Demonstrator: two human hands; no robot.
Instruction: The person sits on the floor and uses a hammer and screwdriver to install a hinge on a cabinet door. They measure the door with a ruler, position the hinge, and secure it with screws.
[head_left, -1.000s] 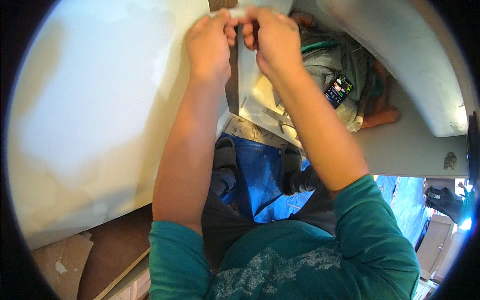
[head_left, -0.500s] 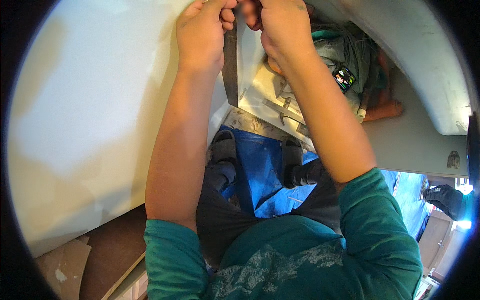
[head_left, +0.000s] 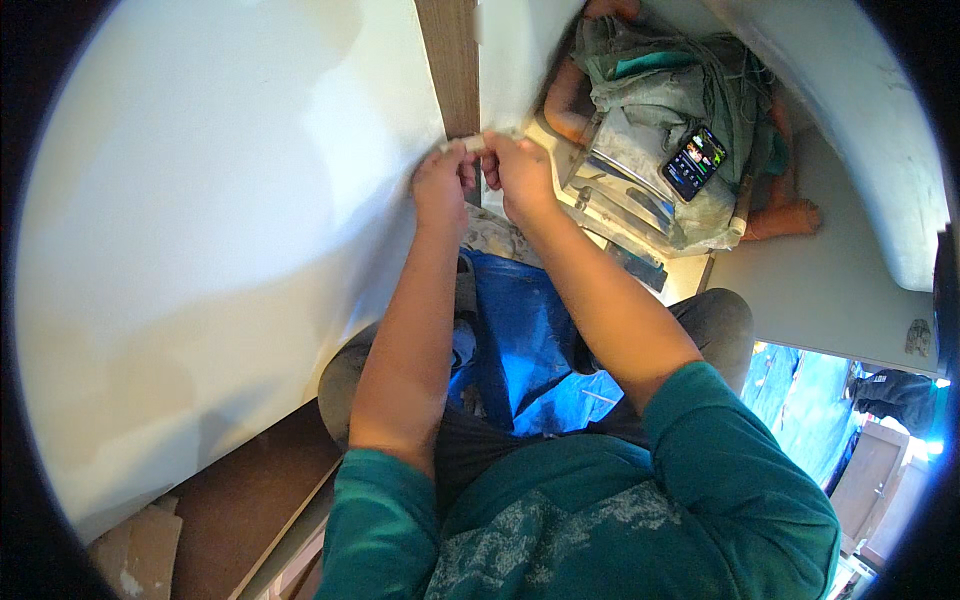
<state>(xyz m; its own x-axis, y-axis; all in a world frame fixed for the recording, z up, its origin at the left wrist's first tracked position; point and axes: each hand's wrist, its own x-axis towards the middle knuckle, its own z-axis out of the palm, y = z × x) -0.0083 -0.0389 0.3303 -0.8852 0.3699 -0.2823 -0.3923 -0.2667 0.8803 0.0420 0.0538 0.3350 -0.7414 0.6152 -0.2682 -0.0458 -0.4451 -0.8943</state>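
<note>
My left hand and my right hand are close together in front of a dark wood-grain strip beside a large white panel. Between my fingertips is a short pale strip, pinched from both sides. Its material is too small to make out. Both hands have curled fingers, and the fingertips partly cover the strip's ends.
A grey-green cloth bag with a black phone on it stands at the far right. Tools lie by it on a pale ledge. Blue sheeting covers the floor below me. A curved white surface overhangs at right.
Both hands have come down from the top edge toward me, and the pale strip between them now shows. My legs have bent, with the knees spread wider.
</note>
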